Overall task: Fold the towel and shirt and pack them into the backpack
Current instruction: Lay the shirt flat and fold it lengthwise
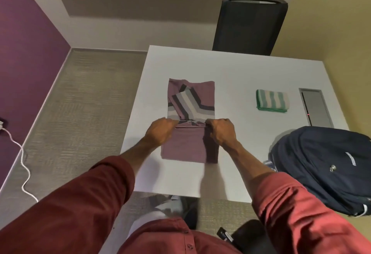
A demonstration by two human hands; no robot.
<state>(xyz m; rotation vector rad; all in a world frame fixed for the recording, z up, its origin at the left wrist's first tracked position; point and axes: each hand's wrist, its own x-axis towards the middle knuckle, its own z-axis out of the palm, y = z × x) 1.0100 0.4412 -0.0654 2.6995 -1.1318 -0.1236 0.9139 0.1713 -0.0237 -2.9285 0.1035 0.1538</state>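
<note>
shirt mid-fold on the bench: both hands (left, right) pinch its crease; next, carry the fold over.

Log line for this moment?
shirt: mid-fold on table | left hand: grips fold | right hand: grips fold | towel: folded, apart | backpack: right edge

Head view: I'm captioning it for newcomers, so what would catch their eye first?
The left hand and right hand grip a mauve striped shirt at its fold. A folded green-striped towel lies apart to its right on the white table, and a dark blue backpack sits at the near right corner.
</note>
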